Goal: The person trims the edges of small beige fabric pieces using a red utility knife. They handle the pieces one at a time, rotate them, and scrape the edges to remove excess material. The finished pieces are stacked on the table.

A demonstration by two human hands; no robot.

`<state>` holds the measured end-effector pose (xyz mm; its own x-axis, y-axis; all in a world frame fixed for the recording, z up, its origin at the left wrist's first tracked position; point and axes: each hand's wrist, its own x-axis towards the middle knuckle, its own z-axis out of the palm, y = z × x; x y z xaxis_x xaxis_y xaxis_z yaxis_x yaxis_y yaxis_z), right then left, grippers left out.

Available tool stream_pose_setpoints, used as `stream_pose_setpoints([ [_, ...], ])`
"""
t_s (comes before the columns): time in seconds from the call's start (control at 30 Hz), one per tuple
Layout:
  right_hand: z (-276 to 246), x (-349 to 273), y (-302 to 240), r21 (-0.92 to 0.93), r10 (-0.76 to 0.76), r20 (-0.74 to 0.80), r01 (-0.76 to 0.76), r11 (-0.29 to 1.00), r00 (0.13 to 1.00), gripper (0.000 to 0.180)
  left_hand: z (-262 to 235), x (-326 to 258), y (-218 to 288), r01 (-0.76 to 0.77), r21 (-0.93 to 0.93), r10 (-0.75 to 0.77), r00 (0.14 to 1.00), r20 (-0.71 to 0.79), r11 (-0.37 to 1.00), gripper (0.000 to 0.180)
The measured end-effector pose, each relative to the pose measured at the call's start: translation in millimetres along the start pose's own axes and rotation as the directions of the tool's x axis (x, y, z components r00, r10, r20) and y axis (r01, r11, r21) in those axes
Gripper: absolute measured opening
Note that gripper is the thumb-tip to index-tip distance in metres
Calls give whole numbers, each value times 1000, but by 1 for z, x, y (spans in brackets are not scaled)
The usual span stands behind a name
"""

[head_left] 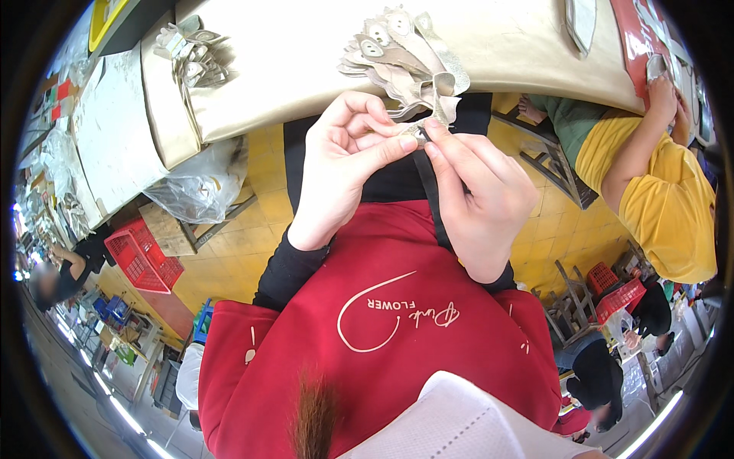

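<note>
The fingers of the left hand (334,157) are bent, with thumb and fingertips pressed together, and by the fingers of the right hand (483,183) the other side is pinched; between them a small pale piece (414,129) is gripped, just in front of the table edge. A small dark part is seen at the fingertips, and a black band (430,187) is seen hanging below, but it cannot be told whether it is fastened to the piece. On this piece the work seems to be unfinished. As for the rest, a small bunch of pale straps (197,57) is gathered at the left of the table (279,86), and a larger pile of pale straps (394,50) is laid near the hands; which of them are done and which are left cannot be judged. The table is covered with a smooth tan sheet. In the room, a red basket (144,256) is seen at the left, then a clear plastic bag (205,187) beside the table; a yellow tiled floor (267,180) is shown below. At the right, a wooden stool (562,168) is placed near a co-worker in yellow (665,203), and farther away another red basket (621,300) is noticed.
</note>
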<state>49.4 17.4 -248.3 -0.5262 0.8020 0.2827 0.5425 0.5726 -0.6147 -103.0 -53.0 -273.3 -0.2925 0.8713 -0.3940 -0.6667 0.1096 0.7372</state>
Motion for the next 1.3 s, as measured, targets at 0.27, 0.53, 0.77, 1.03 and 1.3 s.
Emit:
stream_pose_setpoints([
  [0.27, -5, 4, -2, -101, -89, 43, 93, 991, 995, 29, -3, -1, 1, 8, 46, -6, 999, -32, 999, 37],
  [0.53, -13, 9, -1, -101, -104, 98, 114, 988, 990, 24, -3, 0, 2, 4, 31, -4, 1000, 3, 1000, 36],
  [0.77, -12, 13, 10, 116, 23, 143, -40, 992, 989, 21, -4, 3, 0, 58, -31, -58, 998, 11, 998, 34],
  [1.03, -7, 13, 10, 114, -10, 107, -2, 994, 994, 21, -7, 3, -3, 25, 12, -25, 1000, 0, 1000, 32],
  [1.3, -3, 6, -2, -240, -155, 45, 162, 957, 987, 24, 1, -1, -8, -135, 136, 138, 990, -15, 982, 27],
])
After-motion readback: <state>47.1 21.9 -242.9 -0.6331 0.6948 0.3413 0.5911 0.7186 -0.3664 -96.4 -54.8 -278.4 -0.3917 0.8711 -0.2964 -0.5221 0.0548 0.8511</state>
